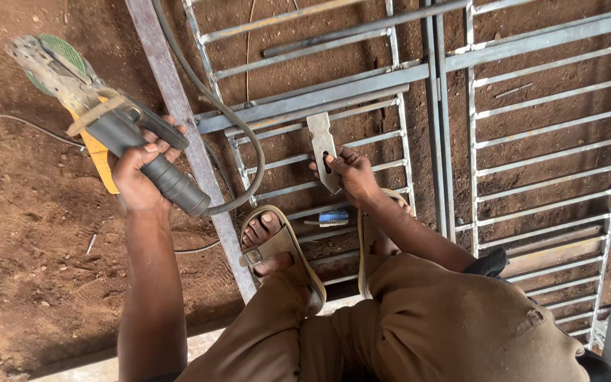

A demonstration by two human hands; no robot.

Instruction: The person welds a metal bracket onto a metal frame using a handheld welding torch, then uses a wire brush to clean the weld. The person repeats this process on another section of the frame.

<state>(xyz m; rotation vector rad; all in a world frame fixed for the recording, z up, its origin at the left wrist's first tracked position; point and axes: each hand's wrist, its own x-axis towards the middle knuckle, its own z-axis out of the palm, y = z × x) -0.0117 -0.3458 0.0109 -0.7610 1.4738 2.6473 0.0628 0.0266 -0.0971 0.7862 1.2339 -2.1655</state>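
Bare red dirt floor (30, 233), welded steel grille frames (546, 106) laid flat on it, person crouched over them in open sandals (281, 247).

Left hand (139, 173): fingers wrapped tight round the body of an angle grinder (100, 117), disc (54, 56) held up and off to the side, clear of the steel. Its cable (231, 127) loops back across the frame near the feet.

Right hand (353, 173): fingers closed on a flat slotted steel plate (323, 148), pressing it onto the grille bars just ahead of the toes.

Risks as I read it:
- Plate is hand-held, not clamped. Disc bite could kick it or the grinder.
- Fingers and bare toes sit close to the work zone.
- One-handed grinder grip gives weak kickback control.
- Cable could snag on a bar or foot.
- Can't tell if the disc is spinning.
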